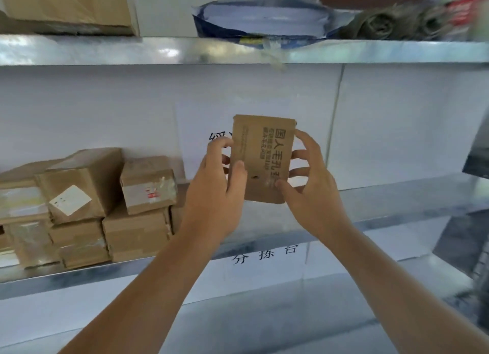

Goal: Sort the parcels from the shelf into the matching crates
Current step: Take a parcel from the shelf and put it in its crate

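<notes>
Brown parcel (pixel 262 159) is held up in front of the shelf (pixel 344 203), printed side facing the person, likely so it can be read. Left hand (pixel 215 187) and right hand (pixel 308 179) fingers pinch its two sides. More boxes (pixel 87 205) wait at left.

A flat parcel (pixel 262 158) is held upright in front of the back wall (pixel 397 121), above the middle shelf (pixel 370 203), between the two hands: the left hand (pixel 217 192) grips its left edge, the right hand (pixel 309 184) its right edge. At the left end of the middle shelf, stacked boxes (pixel 87 208) sit two layers high against the wall. On the upper shelf (pixel 105 49), a large carton (pixel 68 7) stands at the left, a bag (pixel 264 17) in the middle and rolled cloth (pixel 397 23) to its right.
</notes>
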`<control>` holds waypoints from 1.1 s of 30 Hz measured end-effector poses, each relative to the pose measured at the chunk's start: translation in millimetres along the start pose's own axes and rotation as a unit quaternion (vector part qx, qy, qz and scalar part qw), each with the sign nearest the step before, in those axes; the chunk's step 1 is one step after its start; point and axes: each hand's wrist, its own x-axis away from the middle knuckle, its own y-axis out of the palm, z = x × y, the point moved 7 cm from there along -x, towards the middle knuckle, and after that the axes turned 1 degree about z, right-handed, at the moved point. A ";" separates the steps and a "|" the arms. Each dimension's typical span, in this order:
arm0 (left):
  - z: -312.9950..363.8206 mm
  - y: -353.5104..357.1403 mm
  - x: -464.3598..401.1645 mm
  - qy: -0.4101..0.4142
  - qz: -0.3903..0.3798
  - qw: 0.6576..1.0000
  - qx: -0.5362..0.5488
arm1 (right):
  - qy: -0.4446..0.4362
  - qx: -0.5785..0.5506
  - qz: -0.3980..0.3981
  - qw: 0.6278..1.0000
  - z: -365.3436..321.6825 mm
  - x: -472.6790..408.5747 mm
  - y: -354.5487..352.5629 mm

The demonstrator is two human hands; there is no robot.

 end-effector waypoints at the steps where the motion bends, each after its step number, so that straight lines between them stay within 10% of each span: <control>1: 12.5 10.6 5.1 -0.004 -0.012 0.999 0.032 | 0.006 0.016 0.003 1.000 5.0 5.5 -16.4; 20: 351.7 334.5 169.4 -0.046 -0.222 0.941 0.252 | 0.070 0.009 0.217 0.974 119.6 191.4 -493.0; 26: 419.6 419.2 220.6 0.041 -0.312 0.909 0.272 | 0.123 0.069 0.145 0.979 153.6 243.3 -581.9; 33: 456.1 492.6 259.8 0.033 -0.346 0.873 0.341 | 0.195 0.022 0.248 0.949 182.8 289.0 -636.1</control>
